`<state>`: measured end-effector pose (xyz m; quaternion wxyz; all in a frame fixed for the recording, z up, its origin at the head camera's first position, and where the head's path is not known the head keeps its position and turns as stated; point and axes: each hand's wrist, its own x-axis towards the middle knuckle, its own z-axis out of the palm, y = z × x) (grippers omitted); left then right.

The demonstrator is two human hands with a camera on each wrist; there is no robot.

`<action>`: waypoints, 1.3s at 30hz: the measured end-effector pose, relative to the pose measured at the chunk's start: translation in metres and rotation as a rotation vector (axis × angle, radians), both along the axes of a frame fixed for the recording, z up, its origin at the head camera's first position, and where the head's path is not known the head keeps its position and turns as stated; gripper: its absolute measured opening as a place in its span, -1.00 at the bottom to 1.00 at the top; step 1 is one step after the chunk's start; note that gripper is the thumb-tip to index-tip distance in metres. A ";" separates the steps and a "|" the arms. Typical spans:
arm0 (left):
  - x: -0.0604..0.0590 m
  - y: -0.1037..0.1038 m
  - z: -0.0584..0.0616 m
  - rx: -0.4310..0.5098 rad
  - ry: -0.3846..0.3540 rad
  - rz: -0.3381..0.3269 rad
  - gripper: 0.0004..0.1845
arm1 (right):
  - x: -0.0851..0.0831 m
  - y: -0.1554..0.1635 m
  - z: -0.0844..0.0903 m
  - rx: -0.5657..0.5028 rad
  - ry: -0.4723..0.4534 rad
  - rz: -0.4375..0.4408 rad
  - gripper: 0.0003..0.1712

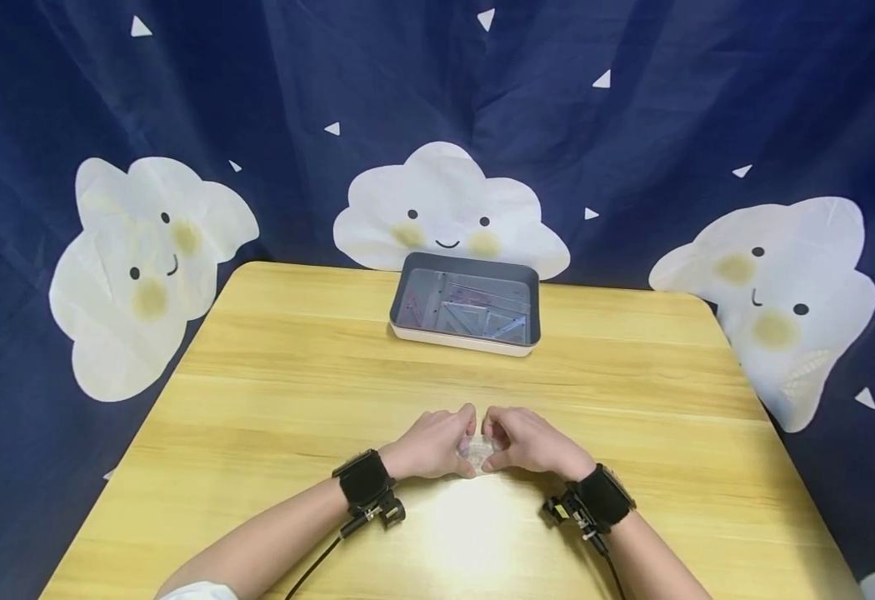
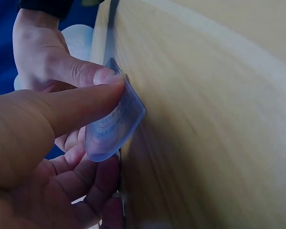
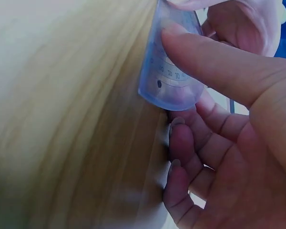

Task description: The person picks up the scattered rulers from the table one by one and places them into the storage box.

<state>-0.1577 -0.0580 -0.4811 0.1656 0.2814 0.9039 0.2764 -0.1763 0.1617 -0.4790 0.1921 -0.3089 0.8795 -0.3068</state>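
Note:
A clear plastic protractor (image 1: 479,452) is between both hands, low over the wooden table. My left hand (image 1: 432,443) pinches one end of it between thumb and curled fingers. From the other side my right hand (image 1: 533,442) pinches the opposite end the same way. In the left wrist view the protractor (image 2: 118,136) looks tilted, with both thumbs lying on its face. Printed degree marks and a small dark hole show on the protractor (image 3: 177,82) in the right wrist view. The fingertips under it are partly hidden.
Farther back on the table (image 1: 295,375) stands a grey-lined tray (image 1: 462,338). Inside lie clear set squares (image 1: 463,318) and thin pinkish pieces. A dark blue curtain (image 1: 272,83) with clouds hangs behind the table. Cabled cameras sit on both wrists.

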 end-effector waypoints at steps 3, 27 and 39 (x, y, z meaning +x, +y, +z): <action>0.000 0.001 -0.001 -0.002 0.015 -0.006 -0.44 | -0.001 0.000 -0.001 0.014 -0.031 -0.013 -0.59; 0.006 -0.006 -0.015 0.011 0.126 0.001 -0.46 | -0.002 0.001 -0.009 -0.003 -0.051 -0.048 -0.66; 0.014 -0.009 -0.020 0.061 0.158 0.020 -0.48 | 0.001 0.002 -0.011 -0.022 -0.111 -0.110 -0.66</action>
